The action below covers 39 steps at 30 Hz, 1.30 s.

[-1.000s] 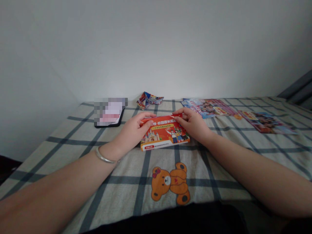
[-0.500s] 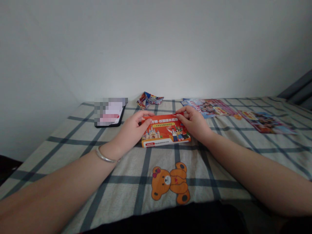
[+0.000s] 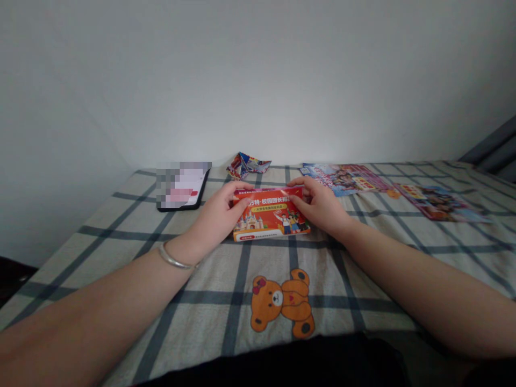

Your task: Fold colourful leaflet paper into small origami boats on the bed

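A red folded flyer point(image 3: 266, 217) with white Chinese lettering, a castle and cartoon people lies between my hands, just above the checked cloth. Its rounded white lower edge faces me, and a thin strip of pink shows behind its upper edge. My left hand point(image 3: 226, 207) pinches the left side, thumb on the front and fingers behind the top. At the right side, my right hand point(image 3: 320, 204) grips it in the same way, its thumb near the upper right corner. The fingertips behind the flyer are hidden. A silver bangle point(image 3: 172, 257) circles my left wrist.
Near the wall, a phone point(image 3: 183, 188) with a blurred screen lies at the left. A crumpled colourful paper point(image 3: 247, 165) stands behind the flyer. Two printed sheets, a blue one point(image 3: 342, 178) and a darker one point(image 3: 441, 203), lie at the right. The cloth point(image 3: 193, 322) bears a printed teddy bear.
The flyer's upper edge has tipped slightly, and a pink strip now shows behind it. Its right end and my right thumb have shifted a little to the left. Both hands keep their hold.
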Tool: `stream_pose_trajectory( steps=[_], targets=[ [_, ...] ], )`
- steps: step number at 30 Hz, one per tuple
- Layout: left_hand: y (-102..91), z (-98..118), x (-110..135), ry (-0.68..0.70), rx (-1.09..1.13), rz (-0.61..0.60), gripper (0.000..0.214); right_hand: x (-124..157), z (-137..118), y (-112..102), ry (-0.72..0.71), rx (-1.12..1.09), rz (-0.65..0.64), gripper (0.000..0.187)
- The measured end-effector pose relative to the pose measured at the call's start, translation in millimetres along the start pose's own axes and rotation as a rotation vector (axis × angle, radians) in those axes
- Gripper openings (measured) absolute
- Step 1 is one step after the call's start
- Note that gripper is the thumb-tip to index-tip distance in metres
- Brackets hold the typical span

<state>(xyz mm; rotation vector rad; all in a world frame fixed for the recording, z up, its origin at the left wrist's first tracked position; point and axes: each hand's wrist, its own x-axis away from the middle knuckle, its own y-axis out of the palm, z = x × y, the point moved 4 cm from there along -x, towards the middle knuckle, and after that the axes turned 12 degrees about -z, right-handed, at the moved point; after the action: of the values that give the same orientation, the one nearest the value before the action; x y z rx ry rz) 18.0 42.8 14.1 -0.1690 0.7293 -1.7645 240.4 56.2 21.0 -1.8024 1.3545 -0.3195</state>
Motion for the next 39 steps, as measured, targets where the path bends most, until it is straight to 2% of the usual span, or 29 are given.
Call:
stream_pose_trajectory(
  steps=[7,19,30,39],
  targets=[
    [1.0,0,-1,-0.012,0.078,0.003,0.025,-4,13,4,0.029,-0.099,0.008,0.024],
    [2.8,-7,-2,-0.028,0.183,-0.032,0.020,-2,8,3,0.065,-0.137,0.002,0.024],
    [3.7,-4,-1,-0.015,0.248,-0.027,0.020,-2,11,4,0.020,-0.162,0.038,0.020],
    [2.6,-4,-2,0.015,0.209,-0.011,0.020,-1,8,2,0.007,-0.180,0.044,0.026]
  ],
)
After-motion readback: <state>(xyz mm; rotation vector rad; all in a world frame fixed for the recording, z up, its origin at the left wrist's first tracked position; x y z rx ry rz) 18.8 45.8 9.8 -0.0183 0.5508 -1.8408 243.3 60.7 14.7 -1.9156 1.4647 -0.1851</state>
